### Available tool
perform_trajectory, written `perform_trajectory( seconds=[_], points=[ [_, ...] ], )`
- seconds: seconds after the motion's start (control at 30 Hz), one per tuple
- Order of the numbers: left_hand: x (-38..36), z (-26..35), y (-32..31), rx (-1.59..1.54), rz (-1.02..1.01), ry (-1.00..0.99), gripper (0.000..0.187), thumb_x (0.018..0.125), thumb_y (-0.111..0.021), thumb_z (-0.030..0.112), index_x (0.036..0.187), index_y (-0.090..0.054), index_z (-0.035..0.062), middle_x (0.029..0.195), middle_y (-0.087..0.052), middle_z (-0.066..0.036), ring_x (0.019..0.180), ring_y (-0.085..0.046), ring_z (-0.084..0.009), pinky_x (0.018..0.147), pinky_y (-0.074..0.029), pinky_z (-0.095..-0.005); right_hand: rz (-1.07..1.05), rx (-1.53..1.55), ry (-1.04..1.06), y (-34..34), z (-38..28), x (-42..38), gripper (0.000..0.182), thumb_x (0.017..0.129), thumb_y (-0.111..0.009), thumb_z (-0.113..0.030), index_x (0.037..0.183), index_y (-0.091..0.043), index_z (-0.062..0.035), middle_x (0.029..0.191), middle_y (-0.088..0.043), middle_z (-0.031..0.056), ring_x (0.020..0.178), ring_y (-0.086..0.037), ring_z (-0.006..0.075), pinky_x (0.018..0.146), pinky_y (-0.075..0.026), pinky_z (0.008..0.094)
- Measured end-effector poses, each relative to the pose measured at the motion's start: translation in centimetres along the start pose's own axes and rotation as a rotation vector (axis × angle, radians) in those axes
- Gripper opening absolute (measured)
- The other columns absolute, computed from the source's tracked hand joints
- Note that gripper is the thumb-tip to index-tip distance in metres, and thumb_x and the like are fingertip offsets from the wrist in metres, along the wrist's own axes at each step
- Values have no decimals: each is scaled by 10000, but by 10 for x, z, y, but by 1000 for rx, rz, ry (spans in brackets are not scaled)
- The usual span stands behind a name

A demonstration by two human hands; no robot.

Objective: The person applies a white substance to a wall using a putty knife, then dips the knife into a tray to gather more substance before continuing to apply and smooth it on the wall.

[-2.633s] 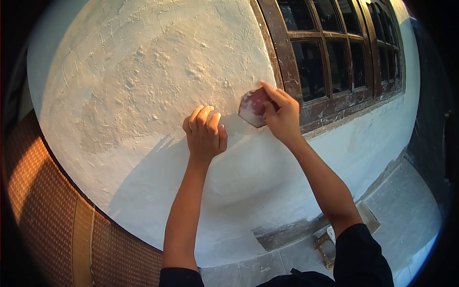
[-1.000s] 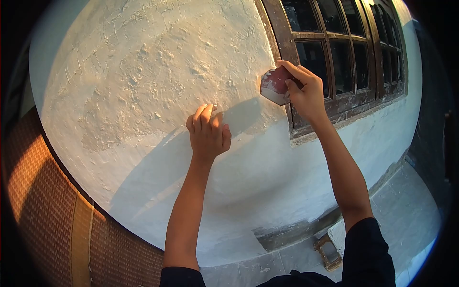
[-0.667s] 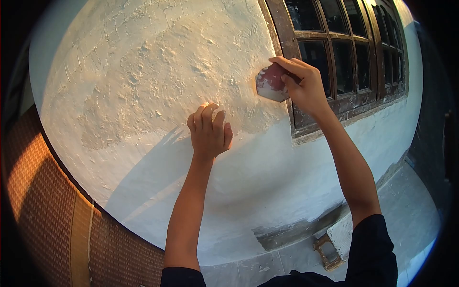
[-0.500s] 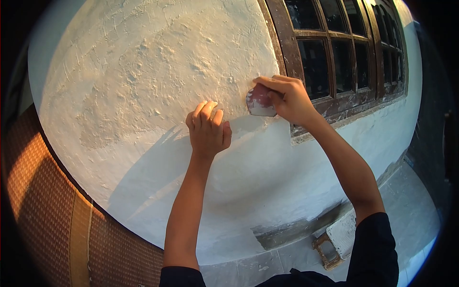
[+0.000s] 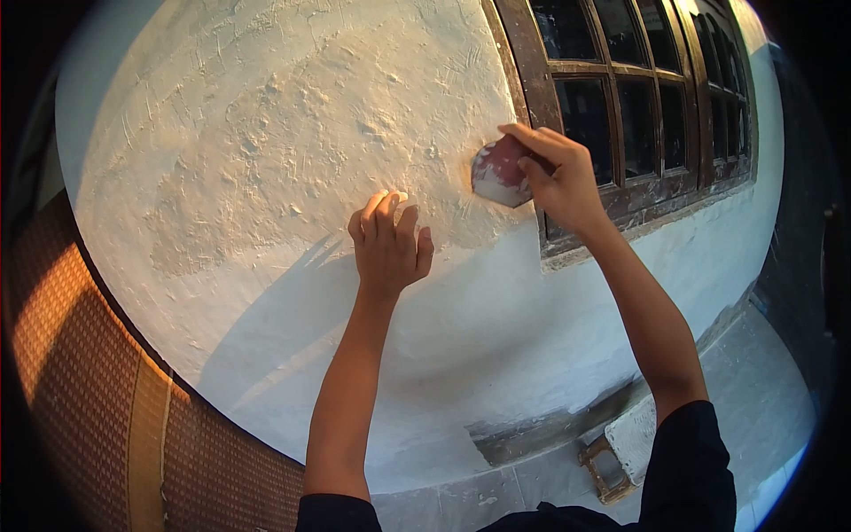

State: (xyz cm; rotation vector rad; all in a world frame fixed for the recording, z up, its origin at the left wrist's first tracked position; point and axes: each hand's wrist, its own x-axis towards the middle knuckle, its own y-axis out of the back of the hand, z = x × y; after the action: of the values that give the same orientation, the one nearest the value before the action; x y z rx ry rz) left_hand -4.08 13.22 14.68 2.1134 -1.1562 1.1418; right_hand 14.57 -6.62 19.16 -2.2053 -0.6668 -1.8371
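Note:
My right hand (image 5: 567, 182) grips a reddish, flat putty scraper (image 5: 499, 174) smeared with white. The scraper lies against the wall (image 5: 292, 133) beside the window frame, its pale edge pointing down. My left hand (image 5: 388, 241) rests lower and to the left, fingertips on the wall, fingers bent and apart, holding nothing. Around both hands the wall has a rough, lumpy, cream-coloured patch; below it the surface is smoother and whiter, with a shadow across it.
A brown wooden window (image 5: 612, 66) with dark panes borders the right side of the work area. Below stands a small white-spattered stool (image 5: 629, 448) on the grey tiled floor (image 5: 461, 501). A brown woven panel (image 5: 89, 399) runs along the lower left.
My right hand has moved slightly up and right along the wall with the scraper, which is now tilted more. My left hand has stayed nearly in place.

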Motion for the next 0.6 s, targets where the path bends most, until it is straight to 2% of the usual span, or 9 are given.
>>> perform_trajectory(
  seconds=[0.1,0.2,0.27,0.3,0.37,0.43,0.47,0.53,0.6],
  points=[
    [-1,1,-2,-14,39,-26,326,951,-477,291,1186,-443,68,1238,-496,-149,1167,-473,-341,948,-304,-483,-148,-34,71,-10,8,-12,465,779,-552,113,1197,-668,-55,896,-672,109,785,-670,200,728,-532,295],
    [0,-1,-1,-12,44,-29,318,954,-475,292,1182,-449,72,1234,-501,-144,1164,-475,-338,947,-305,-478,377,23,-172,3,19,-2,443,798,-563,110,1210,-651,-27,953,-681,125,894,-661,173,835,-509,271],
    [0,1,-1,-14,36,-10,313,954,-473,284,1188,-448,77,1231,-504,-140,1166,-476,-336,951,-304,-477,373,144,-167,-1,16,-8,441,802,-569,104,1217,-644,-22,957,-678,124,902,-658,170,844,-501,266],
    [0,1,-2,-18,39,-11,313,954,-473,284,1188,-448,77,1231,-504,-140,1166,-476,-336,951,-304,-477,364,269,-169,-5,15,-15,438,806,-574,98,1225,-637,-17,962,-675,122,910,-654,167,854,-494,260],
    [-1,0,-2,-29,32,-27,321,942,-485,282,1187,-454,76,1228,-505,-140,1174,-472,-335,961,-303,-478,-83,38,-140,-7,7,-32,462,809,-583,83,1254,-622,-35,966,-667,128,903,-647,162,845,-491,266],
    [-1,-1,-3,-34,28,-35,327,933,-490,276,1191,-455,77,1227,-505,-138,1180,-469,-334,966,-302,-479,153,64,-142,-7,31,-36,472,811,-579,86,1260,-624,-54,946,-655,123,869,-641,178,825,-489,269],
    [-1,-1,-3,-29,23,-31,334,925,-496,270,1195,-456,77,1227,-505,-135,1185,-467,-333,971,-301,-479,156,64,-138,0,38,-38,472,811,-579,86,1260,-624,-54,946,-655,123,869,-641,178,825,-489,269],
    [-2,0,-1,-36,19,-24,339,910,-509,259,1193,-455,82,1229,-504,-130,1188,-465,-331,973,-301,-479,557,221,-288,13,35,-35,477,809,-578,88,1256,-631,-69,934,-642,116,830,-639,214,801,-492,276],
    [1,0,-2,-44,13,-20,346,894,-521,249,1192,-453,87,1231,-502,-125,1191,-463,-329,975,-301,-478,416,213,-232,-3,25,-42,478,807,-577,89,1254,-633,-70,935,-640,119,820,-637,222,789,-494,281]
  ],
)
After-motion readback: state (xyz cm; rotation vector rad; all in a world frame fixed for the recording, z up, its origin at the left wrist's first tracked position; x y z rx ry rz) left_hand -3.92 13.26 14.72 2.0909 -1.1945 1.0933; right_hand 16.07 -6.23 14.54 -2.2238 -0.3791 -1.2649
